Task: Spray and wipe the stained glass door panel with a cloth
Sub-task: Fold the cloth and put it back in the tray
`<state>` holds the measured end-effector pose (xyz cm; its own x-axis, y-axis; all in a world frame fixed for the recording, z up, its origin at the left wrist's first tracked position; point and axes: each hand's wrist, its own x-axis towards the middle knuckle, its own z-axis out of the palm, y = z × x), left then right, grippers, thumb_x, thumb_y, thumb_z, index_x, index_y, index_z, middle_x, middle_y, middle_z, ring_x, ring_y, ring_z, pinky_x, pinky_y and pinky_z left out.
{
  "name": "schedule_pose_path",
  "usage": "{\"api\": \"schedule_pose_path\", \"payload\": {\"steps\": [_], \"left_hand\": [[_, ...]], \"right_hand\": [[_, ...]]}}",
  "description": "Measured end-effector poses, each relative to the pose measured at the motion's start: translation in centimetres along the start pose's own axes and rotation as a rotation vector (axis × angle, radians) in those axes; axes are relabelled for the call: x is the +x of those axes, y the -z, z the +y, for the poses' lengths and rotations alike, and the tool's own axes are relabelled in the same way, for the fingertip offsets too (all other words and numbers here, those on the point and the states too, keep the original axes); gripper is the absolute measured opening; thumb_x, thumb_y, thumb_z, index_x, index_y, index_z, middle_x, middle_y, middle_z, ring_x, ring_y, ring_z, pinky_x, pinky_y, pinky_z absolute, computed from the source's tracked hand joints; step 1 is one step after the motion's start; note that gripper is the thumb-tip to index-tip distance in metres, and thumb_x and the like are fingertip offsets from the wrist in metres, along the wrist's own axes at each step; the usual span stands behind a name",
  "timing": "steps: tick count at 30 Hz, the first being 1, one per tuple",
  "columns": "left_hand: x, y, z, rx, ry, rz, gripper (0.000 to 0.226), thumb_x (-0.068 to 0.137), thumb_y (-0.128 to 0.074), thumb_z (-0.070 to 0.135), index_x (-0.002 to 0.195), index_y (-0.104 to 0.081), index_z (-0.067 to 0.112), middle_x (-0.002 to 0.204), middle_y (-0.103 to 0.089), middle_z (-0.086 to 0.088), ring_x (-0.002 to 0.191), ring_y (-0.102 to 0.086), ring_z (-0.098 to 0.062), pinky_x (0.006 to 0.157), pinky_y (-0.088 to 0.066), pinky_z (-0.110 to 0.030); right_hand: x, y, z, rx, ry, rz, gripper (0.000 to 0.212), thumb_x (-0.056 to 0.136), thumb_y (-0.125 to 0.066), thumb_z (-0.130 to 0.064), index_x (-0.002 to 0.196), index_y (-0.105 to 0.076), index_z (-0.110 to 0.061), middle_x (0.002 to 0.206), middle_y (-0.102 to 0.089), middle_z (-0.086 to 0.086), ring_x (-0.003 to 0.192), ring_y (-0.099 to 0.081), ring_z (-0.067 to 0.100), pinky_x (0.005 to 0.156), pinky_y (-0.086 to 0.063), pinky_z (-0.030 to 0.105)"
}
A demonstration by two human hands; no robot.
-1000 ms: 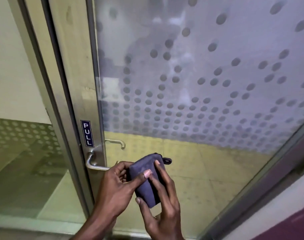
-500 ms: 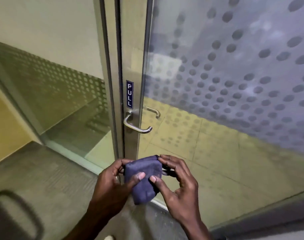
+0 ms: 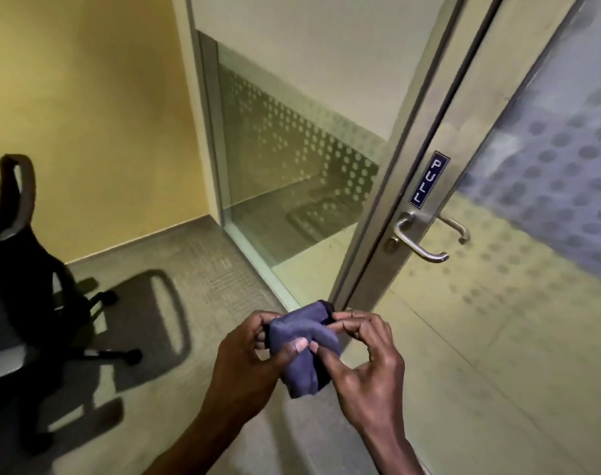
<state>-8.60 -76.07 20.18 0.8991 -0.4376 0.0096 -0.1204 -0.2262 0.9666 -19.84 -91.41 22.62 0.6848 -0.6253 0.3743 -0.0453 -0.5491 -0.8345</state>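
A folded dark blue cloth (image 3: pixel 304 351) is held low in the middle of the view by both hands. My left hand (image 3: pixel 249 365) grips its left side with the thumb across the front. My right hand (image 3: pixel 364 358) pinches its right edge with thumb and fingertips. The glass door panel (image 3: pixel 539 186) with a frosted dotted band fills the right side, well above and to the right of the cloth. No spray bottle is in view.
The door's metal frame (image 3: pixel 426 138) carries a blue PULL sign (image 3: pixel 428 180) and a lever handle (image 3: pixel 417 240). A fixed glass side panel (image 3: pixel 285 159) stands left of it. A black office chair (image 3: pixel 28 255) sits at the far left on the carpet.
The view has swung left and down, so the door has shifted to the right and the chair has come into sight. Both hands still hold the cloth, working its folds.
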Motion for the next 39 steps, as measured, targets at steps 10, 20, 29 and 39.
{"api": "schedule_pose_path", "payload": {"steps": [10, 20, 29, 39], "left_hand": [[-7.3, 17.4, -5.1, 0.138, 0.038, 0.177, 0.068, 0.077, -0.102, 0.031, 0.133, -0.064, 0.032, 0.119, -0.078, 0.018, 0.106, -0.075, 0.001, 0.092, -0.059, -0.018], [-15.6, 35.6, -10.1, 0.192, 0.129, 0.229, 0.108, 0.075, -0.103, 0.04, 0.165, -0.045, 0.038, 0.181, -0.031, 0.013, 0.165, -0.037, -0.009, 0.133, -0.038, -0.039], [-17.7, 45.0, -14.4, 0.063, 0.21, 0.182, 0.043, 0.084, -0.098, 0.036, 0.121, -0.077, 0.033, 0.119, -0.081, 0.006, 0.113, -0.078, -0.021, 0.104, -0.063, -0.053], [-16.2, 47.6, -18.0, -0.318, 0.524, 0.475, 0.006, 0.102, -0.078, 0.015, 0.103, -0.083, 0.018, 0.091, -0.084, 0.003, 0.086, -0.077, -0.004, 0.08, -0.06, -0.02]], "right_hand": [[-4.5, -11.8, -10.4, 0.081, 0.057, -0.408, 0.024, 0.093, -0.084, -0.004, 0.097, -0.076, -0.026, 0.094, -0.08, -0.01, 0.09, -0.078, 0.015, 0.076, -0.065, 0.044], [-8.7, -23.6, -19.4, 0.241, 0.092, -0.702, 0.033, 0.089, -0.089, -0.003, 0.102, -0.078, -0.031, 0.101, -0.082, -0.005, 0.095, -0.08, 0.014, 0.078, -0.063, 0.017], [-9.9, -32.8, -24.5, 0.349, 0.021, -0.843, 0.037, 0.089, -0.086, 0.005, 0.104, -0.078, -0.027, 0.103, -0.084, -0.011, 0.101, -0.079, 0.007, 0.087, -0.062, 0.015], [-8.9, -43.7, -21.8, 0.32, -0.243, -0.819, 0.025, 0.091, -0.087, -0.003, 0.107, -0.078, -0.019, 0.095, -0.084, 0.003, 0.093, -0.081, 0.023, 0.081, -0.066, 0.035]]}}
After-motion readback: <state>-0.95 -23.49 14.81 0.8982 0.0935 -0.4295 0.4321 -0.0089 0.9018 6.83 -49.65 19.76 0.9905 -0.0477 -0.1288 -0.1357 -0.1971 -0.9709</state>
